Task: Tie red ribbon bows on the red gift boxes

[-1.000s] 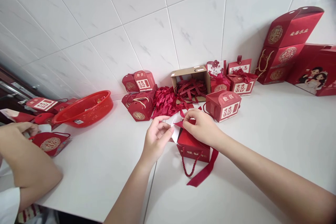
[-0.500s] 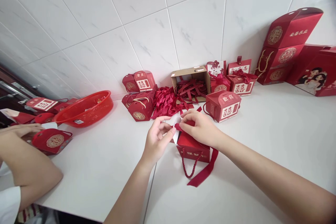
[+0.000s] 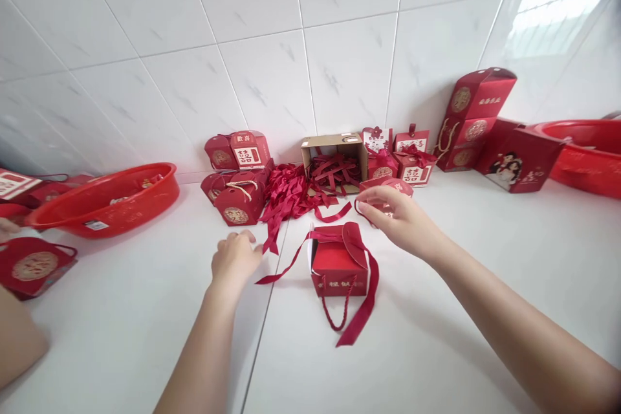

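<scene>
A small red gift box with a cord handle stands on the white counter, in front of me. A dark red ribbon is draped over its top, and both ends trail on the counter. My left hand rests to the box's left with fingers curled, next to a ribbon strand; anything inside them is hidden. My right hand hovers behind and right of the box, fingers stretched out and holding nothing. It partly covers another red box.
A ribbon pile and a cardboard box of ribbons lie by the tiled wall, among several red gift boxes. Red basins sit on the left and right. Another person's arm and red bag are at far left.
Both my hands have come off the box top and moved apart. The ribbon now lies over the shut box. The view has turned right and drawn back.
</scene>
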Action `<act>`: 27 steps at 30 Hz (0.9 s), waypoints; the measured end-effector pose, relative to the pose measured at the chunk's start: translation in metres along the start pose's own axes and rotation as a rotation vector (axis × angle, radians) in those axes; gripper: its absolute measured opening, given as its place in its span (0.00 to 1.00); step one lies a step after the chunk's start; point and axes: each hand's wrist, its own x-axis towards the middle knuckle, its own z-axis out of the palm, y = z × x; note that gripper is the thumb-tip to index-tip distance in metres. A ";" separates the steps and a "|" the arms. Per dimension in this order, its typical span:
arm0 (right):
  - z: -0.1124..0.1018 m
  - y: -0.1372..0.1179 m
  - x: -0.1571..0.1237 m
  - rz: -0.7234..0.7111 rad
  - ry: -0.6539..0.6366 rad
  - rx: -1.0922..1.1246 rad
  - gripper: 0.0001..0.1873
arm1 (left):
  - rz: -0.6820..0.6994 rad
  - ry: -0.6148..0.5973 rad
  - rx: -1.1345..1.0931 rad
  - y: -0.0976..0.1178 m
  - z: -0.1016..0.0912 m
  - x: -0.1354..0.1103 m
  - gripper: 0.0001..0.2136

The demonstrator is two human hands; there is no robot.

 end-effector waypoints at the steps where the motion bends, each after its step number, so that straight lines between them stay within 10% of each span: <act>1: -0.005 0.004 -0.006 0.047 -0.029 0.007 0.14 | 0.039 0.017 -0.017 0.002 0.003 0.000 0.09; 9: 0.015 0.050 -0.045 0.313 -0.214 0.426 0.23 | 0.239 -0.368 -0.188 0.032 0.061 -0.037 0.13; 14: 0.012 0.065 -0.043 0.350 -0.263 0.449 0.23 | 0.210 -0.510 -0.158 0.029 0.055 -0.032 0.20; 27: 0.004 0.082 -0.046 0.162 0.233 -0.021 0.19 | 0.039 -0.292 0.366 0.003 0.032 -0.012 0.08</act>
